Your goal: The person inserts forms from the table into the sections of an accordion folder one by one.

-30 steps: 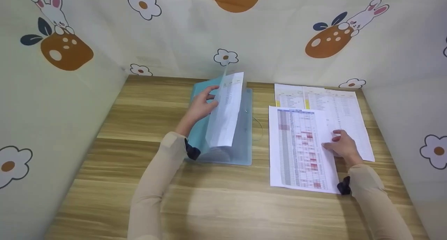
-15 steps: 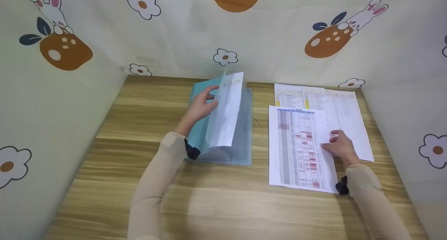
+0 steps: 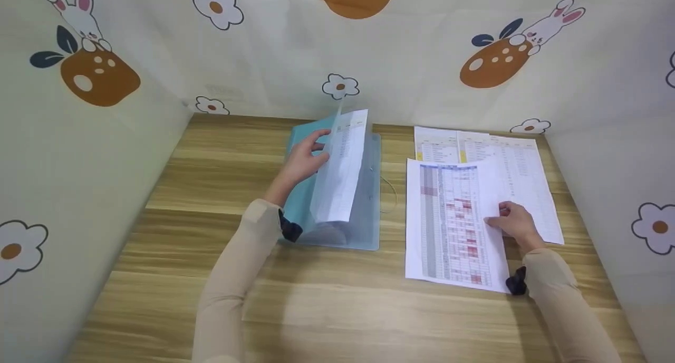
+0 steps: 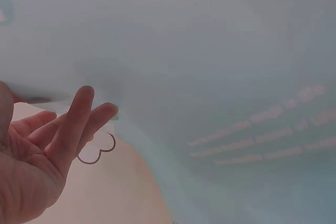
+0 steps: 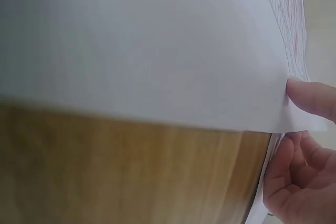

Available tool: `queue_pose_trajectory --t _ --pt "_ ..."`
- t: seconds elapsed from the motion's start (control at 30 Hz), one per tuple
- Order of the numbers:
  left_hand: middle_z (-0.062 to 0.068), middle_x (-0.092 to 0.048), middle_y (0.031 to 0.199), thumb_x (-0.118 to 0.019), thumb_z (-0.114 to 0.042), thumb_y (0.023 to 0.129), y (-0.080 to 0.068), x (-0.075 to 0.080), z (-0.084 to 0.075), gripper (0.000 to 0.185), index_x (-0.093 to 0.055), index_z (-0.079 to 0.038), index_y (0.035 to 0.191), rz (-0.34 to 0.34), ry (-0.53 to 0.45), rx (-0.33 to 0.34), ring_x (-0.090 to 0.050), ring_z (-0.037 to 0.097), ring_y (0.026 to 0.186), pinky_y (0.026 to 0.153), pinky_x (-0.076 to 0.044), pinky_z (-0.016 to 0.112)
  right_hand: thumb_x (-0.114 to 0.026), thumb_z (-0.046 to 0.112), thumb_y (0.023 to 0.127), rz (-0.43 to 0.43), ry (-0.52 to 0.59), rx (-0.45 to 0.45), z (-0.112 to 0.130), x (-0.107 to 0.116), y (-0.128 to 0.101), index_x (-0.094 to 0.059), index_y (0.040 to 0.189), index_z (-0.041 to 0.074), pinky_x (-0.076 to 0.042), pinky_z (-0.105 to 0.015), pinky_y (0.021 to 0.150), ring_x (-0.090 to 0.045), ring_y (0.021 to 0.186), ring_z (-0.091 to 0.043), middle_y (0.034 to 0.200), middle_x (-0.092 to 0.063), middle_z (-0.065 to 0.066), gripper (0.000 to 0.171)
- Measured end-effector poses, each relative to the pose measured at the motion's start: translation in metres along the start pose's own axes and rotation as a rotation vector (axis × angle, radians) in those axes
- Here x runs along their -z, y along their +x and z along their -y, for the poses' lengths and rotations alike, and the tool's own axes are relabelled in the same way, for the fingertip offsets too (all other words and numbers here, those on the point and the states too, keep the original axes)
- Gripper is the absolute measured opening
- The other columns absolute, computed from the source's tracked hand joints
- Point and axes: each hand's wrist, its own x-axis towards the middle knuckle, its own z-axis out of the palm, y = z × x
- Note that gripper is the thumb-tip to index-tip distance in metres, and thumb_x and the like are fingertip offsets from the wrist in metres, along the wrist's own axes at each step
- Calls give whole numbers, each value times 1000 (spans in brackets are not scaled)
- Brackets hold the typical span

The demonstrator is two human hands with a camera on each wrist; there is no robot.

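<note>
Left hand [image 3: 303, 160] w/ straight fingers props open translucent blue plastic folder [image 3: 364, 215], one white printed sheet inside; right hand [image 3: 514, 221] pinches edge of red-marked white table printout [image 3: 451, 226] on wooden desk [image 3: 211, 162], not yet filed; another sheet underneath

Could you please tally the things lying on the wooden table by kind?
Translucent blue plastic folders: 1
Printed white paper sheets: 3 (one in the folder, one red-marked, one yellow-marked)
Total: 4
</note>
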Motion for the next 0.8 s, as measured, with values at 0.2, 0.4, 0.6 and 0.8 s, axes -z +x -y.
queue_pose_trajectory --t 0.2,0.4,0.6,0.8 --pt "7 -45 126 -49 -13 85 0 0 2 48 -38 -19 132 7 -6 8 -48 18 109 73 -47 35 -61 21 80 -6 65 -32 -3 0 -1 -36 123 -13 -43 -26 66 -45 93 -29 112 -44 -24 61" --pt "8 -47 124 -48 -12 85 1 0 2 49 -38 -18 132 4 -6 10 -48 19 107 73 -47 36 -59 22 82 -26 146 -35 -6 0 1 -37 124 -11 -45 -23 59 -50 84 -18 108 -46 -19 58" --pt "9 -47 124 -48 -10 84 1 -1 2 50 -38 -17 132 4 -10 5 -49 19 106 71 -47 37 -53 22 87 -60 172 22 -5 7 -1 -38 122 -12 -47 -23 59 -53 71 -10 97 -48 -15 51" --pt "6 -46 125 -49 -12 85 1 -1 2 49 -38 -19 132 7 -18 12 -49 17 105 73 -47 34 -52 25 88 -63 259 63 -19 18 12 -34 125 -9 -45 -20 60 -54 71 -9 93 -51 -10 53"
